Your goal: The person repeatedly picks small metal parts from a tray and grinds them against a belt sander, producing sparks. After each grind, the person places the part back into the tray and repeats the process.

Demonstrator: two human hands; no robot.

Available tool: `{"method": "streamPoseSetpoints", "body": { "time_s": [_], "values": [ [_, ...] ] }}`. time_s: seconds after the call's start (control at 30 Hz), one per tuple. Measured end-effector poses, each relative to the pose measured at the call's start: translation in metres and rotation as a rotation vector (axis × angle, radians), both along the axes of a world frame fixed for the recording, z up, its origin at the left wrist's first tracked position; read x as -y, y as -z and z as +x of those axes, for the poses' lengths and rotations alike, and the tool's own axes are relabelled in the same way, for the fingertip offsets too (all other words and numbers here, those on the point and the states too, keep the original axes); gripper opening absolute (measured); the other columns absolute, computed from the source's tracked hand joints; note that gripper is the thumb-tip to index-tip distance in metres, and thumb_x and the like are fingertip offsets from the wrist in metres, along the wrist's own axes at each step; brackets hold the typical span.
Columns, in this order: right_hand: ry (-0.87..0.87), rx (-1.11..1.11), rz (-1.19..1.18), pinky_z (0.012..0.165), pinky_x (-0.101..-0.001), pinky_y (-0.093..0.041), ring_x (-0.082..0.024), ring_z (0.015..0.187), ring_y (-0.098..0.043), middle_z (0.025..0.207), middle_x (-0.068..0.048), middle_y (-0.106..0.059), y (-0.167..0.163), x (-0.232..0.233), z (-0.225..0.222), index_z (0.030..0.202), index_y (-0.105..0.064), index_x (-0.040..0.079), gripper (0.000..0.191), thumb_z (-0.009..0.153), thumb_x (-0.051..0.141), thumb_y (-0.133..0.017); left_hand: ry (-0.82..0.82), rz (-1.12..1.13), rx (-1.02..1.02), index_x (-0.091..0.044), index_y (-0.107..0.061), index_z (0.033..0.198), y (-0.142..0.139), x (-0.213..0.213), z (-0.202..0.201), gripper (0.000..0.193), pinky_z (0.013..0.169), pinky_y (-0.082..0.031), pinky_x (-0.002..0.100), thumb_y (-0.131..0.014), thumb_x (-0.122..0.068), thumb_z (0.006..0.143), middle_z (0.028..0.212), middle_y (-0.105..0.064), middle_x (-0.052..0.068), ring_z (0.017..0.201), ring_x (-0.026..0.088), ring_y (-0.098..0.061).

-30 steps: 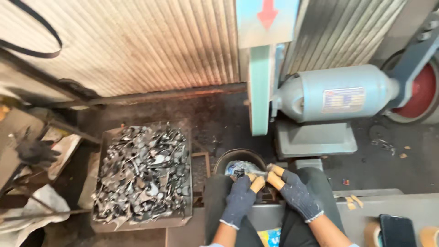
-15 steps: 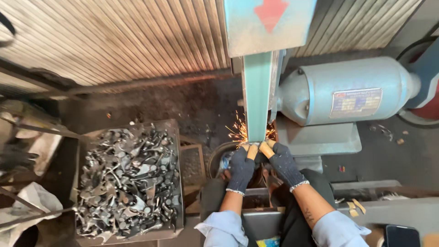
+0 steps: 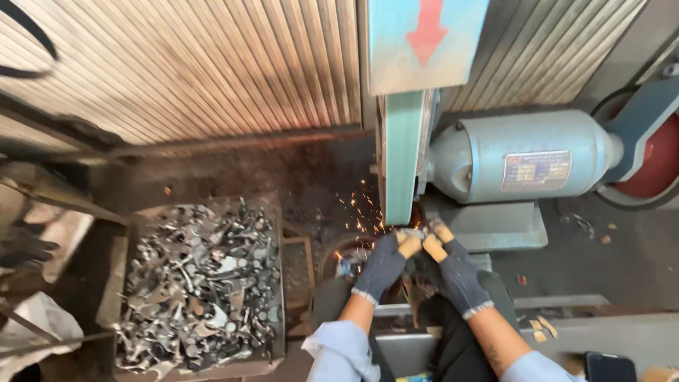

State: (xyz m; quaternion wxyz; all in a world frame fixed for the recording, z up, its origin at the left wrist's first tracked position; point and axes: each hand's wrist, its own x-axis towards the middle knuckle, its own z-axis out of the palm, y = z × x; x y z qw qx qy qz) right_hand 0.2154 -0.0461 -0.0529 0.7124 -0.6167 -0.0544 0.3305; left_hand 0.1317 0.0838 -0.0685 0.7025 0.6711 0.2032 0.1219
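Both my hands wear dark knit gloves with orange fingertips. My left hand [image 3: 385, 265] and my right hand [image 3: 451, 269] together pinch a small metal part [image 3: 412, 233] and press it against the green sanding belt [image 3: 403, 159] of a grinding machine. Orange sparks [image 3: 361, 212] spray down and to the left from the contact point. The part is mostly hidden by my fingertips.
A grey-blue motor [image 3: 523, 155] sits right of the belt. A metal tray [image 3: 265, 354] full of several loose metal pieces lies at lower left. A round dark bucket [image 3: 332, 258] sits below the sparks. A corrugated metal wall [image 3: 198, 64] stands behind. A phone [image 3: 612, 368] lies at lower right.
My hands have lifted the metal part from over the bucket up to the belt. Sparks appeared half a second ago and keep flying; the view has moved closer.
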Motion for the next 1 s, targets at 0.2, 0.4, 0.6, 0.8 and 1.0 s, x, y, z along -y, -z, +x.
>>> {"method": "streamPoseSetpoints", "body": {
  "time_s": [0.2, 0.4, 0.6, 0.8, 1.0],
  "values": [
    [-0.374, -0.242, -0.228, 0.064, -0.0326, -0.041, -0.018, 0.075, -0.054, 0.095, -0.016, -0.073, 0.001, 0.023, -0.011, 0.104, -0.075, -0.004, 0.043, 0.101, 0.037, -0.064, 0.035, 0.726, -0.05, -0.003, -0.072, 0.112, 0.006, 0.016, -0.068, 0.035, 0.085, -0.051, 0.046, -0.071, -0.034, 0.095, 0.106, -0.073, 0.021, 0.1, 0.038, -0.067],
    [-0.419, -0.113, 0.024, 0.08, -0.0252, -0.055, -0.005, 0.088, -0.067, 0.098, 0.003, -0.076, -0.028, 0.027, -0.011, 0.115, -0.074, 0.009, 0.033, 0.087, 0.025, -0.066, 0.097, 0.281, -0.101, -0.001, -0.07, 0.109, 0.002, 0.009, -0.052, 0.031, 0.082, -0.053, 0.04, -0.066, -0.03, 0.099, 0.1, -0.073, 0.017, 0.092, 0.03, -0.068],
    [-0.251, 0.169, -0.195, 0.07, -0.0298, -0.052, -0.01, 0.079, -0.063, 0.089, -0.002, -0.075, -0.026, -0.03, -0.003, 0.109, -0.074, 0.0, 0.03, 0.096, 0.026, -0.065, -0.099, -0.084, 0.035, 0.002, -0.07, 0.11, -0.006, -0.011, -0.016, 0.027, 0.081, -0.052, 0.031, -0.064, -0.023, 0.1, 0.1, -0.073, 0.01, 0.092, 0.016, -0.064],
    [-0.162, 0.094, -0.246, 0.073, -0.0297, -0.05, -0.012, 0.08, -0.06, 0.092, -0.003, -0.073, -0.001, -0.051, -0.001, 0.112, -0.073, 0.002, 0.031, 0.097, 0.028, -0.064, -0.358, 0.126, -0.008, 0.001, -0.07, 0.109, 0.019, -0.004, 0.008, 0.024, 0.08, -0.053, 0.032, -0.065, -0.02, 0.097, 0.097, -0.075, 0.011, 0.088, 0.016, -0.067],
    [-0.241, 0.359, -0.297, 0.086, -0.0348, -0.05, -0.018, 0.098, -0.063, 0.108, -0.007, -0.074, 0.025, -0.03, 0.003, 0.114, -0.072, 0.001, 0.034, 0.104, 0.031, -0.058, -0.206, 0.088, -0.208, -0.002, -0.071, 0.111, 0.019, 0.002, 0.018, 0.039, 0.082, -0.054, 0.044, -0.059, -0.038, 0.099, 0.104, -0.073, 0.021, 0.097, 0.036, -0.069]
  ]
}}
